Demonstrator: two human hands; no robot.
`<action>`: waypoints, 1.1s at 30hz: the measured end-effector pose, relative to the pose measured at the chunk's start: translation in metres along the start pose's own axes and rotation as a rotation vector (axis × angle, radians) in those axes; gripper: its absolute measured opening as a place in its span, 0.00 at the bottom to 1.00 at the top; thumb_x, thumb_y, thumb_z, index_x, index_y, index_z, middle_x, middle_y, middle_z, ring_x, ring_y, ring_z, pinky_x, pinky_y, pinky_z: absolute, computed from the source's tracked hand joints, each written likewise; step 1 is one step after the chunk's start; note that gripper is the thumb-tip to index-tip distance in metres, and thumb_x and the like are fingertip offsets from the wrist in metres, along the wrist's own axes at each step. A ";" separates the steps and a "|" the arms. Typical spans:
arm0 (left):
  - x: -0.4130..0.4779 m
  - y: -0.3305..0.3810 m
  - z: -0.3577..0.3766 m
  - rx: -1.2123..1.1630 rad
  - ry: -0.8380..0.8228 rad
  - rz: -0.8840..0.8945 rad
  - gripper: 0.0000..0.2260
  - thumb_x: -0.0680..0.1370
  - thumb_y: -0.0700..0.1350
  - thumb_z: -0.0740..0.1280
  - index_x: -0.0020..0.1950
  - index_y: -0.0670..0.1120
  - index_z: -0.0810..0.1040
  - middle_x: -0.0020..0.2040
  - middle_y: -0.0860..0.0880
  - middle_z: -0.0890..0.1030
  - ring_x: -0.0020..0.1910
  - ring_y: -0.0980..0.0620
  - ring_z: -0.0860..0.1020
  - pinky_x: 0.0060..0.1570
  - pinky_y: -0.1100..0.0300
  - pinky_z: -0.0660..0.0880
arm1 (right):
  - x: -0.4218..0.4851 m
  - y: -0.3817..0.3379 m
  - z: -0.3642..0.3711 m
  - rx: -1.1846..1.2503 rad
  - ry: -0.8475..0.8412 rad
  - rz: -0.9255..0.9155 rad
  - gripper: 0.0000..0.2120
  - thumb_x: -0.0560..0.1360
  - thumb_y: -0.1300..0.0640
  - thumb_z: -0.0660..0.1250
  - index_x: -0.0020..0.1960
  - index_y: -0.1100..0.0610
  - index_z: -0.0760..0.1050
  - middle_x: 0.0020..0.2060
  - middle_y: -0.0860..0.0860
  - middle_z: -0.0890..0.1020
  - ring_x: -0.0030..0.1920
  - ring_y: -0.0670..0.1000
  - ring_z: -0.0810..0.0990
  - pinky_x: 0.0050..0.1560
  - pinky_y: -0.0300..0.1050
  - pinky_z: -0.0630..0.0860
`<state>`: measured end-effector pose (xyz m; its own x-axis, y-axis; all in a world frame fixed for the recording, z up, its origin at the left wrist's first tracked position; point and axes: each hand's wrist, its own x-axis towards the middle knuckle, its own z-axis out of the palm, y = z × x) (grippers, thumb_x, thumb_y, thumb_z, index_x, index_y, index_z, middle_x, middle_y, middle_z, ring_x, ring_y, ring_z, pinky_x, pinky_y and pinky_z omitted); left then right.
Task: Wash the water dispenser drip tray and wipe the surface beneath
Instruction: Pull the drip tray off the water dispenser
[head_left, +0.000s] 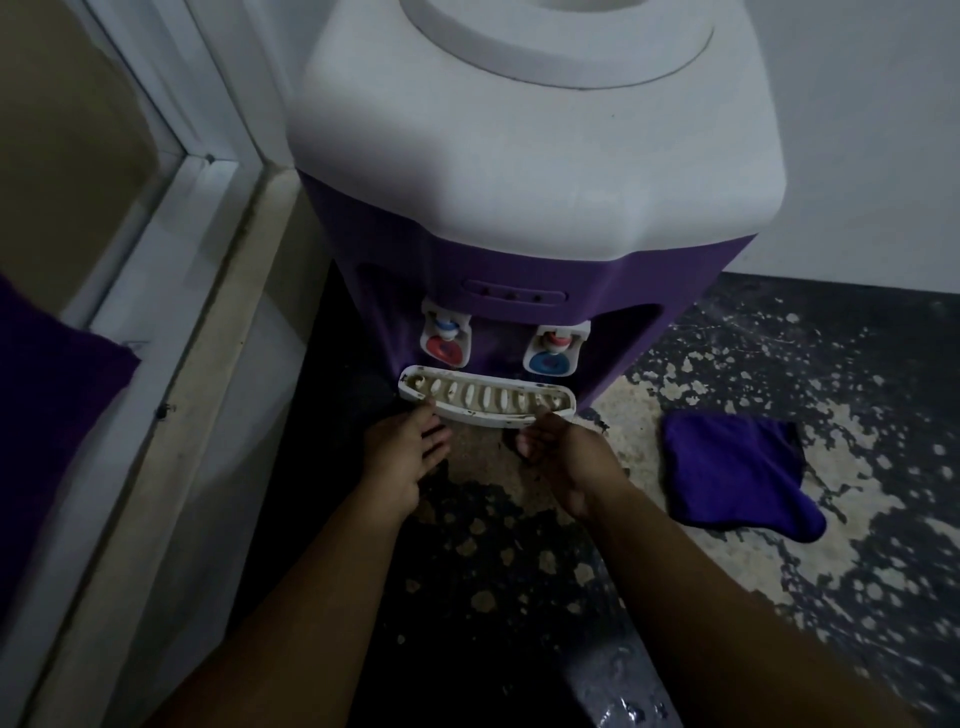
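Both hands (470, 460) at drip tray (485, 399)

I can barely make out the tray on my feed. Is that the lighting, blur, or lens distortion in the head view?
Head view: mostly dim lighting, with deep shadow left of the dispenser and on the floor under the arms. The drip tray is readable, its grime visible; left hand and right hand at its front edge look soft. Wide-angle bending curves the window frame.

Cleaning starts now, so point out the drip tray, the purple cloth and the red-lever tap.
drip tray (485, 400): head view, slotted grille.
purple cloth (737, 470): head view, middle of the fabric.
red-lever tap (445, 349): head view, red paddle.
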<state>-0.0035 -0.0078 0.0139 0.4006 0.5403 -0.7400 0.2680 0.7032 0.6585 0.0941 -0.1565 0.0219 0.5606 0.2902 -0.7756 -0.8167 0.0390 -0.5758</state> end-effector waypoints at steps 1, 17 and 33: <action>-0.001 0.000 -0.001 0.002 0.002 0.003 0.15 0.79 0.47 0.68 0.63 0.41 0.76 0.59 0.43 0.80 0.50 0.49 0.82 0.41 0.59 0.78 | -0.002 0.000 0.000 -0.004 -0.009 -0.002 0.07 0.81 0.60 0.64 0.51 0.63 0.79 0.42 0.58 0.83 0.44 0.54 0.82 0.51 0.47 0.81; -0.049 -0.015 -0.031 -0.142 -0.022 0.086 0.13 0.78 0.47 0.68 0.59 0.40 0.80 0.55 0.41 0.83 0.52 0.47 0.84 0.51 0.56 0.79 | -0.049 0.007 -0.001 -0.121 -0.097 -0.085 0.14 0.80 0.56 0.66 0.61 0.65 0.77 0.52 0.62 0.82 0.50 0.56 0.82 0.48 0.44 0.82; -0.194 -0.081 -0.057 -0.627 0.226 0.275 0.12 0.78 0.45 0.69 0.59 0.41 0.81 0.52 0.41 0.85 0.52 0.46 0.85 0.52 0.53 0.79 | -0.135 0.010 -0.016 -0.470 -0.497 -0.095 0.10 0.80 0.56 0.64 0.53 0.62 0.80 0.42 0.56 0.84 0.46 0.53 0.83 0.52 0.47 0.81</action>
<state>-0.1527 -0.1436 0.0960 0.1722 0.7706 -0.6136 -0.3967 0.6244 0.6729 0.0126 -0.2109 0.1172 0.4059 0.7140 -0.5705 -0.5583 -0.3005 -0.7733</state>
